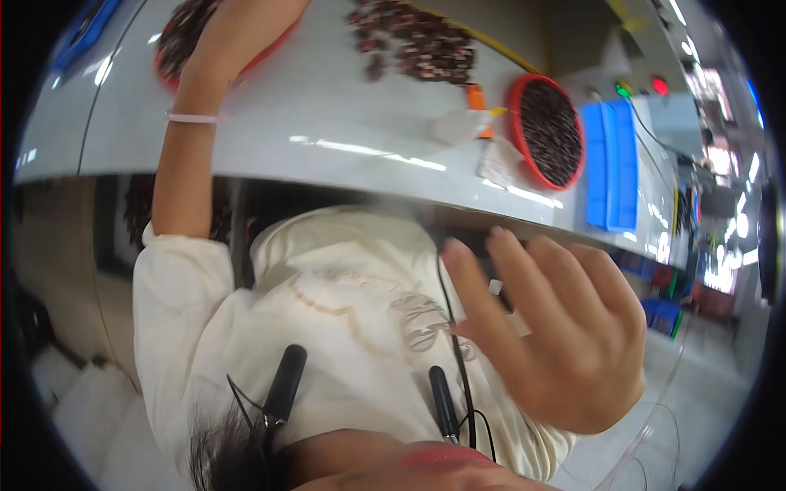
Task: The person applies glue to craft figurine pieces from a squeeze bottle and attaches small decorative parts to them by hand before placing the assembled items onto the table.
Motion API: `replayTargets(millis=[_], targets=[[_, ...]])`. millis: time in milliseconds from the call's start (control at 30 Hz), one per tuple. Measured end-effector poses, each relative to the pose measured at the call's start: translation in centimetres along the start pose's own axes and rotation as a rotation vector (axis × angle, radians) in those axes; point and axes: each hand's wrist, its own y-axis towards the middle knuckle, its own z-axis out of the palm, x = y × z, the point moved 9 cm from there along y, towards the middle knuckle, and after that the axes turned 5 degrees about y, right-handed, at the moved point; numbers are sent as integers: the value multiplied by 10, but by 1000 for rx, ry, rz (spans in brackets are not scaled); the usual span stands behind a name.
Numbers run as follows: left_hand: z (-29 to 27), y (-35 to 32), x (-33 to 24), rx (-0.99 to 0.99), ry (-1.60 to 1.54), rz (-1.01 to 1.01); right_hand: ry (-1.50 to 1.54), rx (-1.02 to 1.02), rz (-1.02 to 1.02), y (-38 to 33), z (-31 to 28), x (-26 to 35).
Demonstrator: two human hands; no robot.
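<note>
My left forearm, with a pale band at the wrist, stretches over the table at the upper left. My left hand (250,29) lies across a red round basket (166,79) of small dark pieces; its fingers run past the top edge of the picture. My right hand (565,327) is raised in front of my body at the lower right, near the camera. Its fingers are spread apart and slightly blurred, and nothing shows in them. Beyond it on the table stands a second red basket (513,123), filled with similar dark pieces whose kind I cannot make out.
A loose heap of dark pieces (426,49) lies on the glossy white table (327,114). Near the right basket are an orange item (476,98), a blurred white object (458,127) and a small packet (497,164). Blue trays (612,168) stand farther right. A black cable (460,352) hangs before my shirt.
</note>
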Motion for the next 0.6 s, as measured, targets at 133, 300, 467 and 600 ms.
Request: replayTargets(millis=[133,300,467,600], targets=[[-25,-69,91,-236,-569,-31,335,368,-14,-34,33,-19],[-1,-164,134,-250,-804,-397,528,199,83,-38,51,-45],[47,-230,104,-144,-1000,-514,778,142,-103,29,121,-23],[65,-237,60,-82,-911,-291,846,-21,-170,86,147,32]])
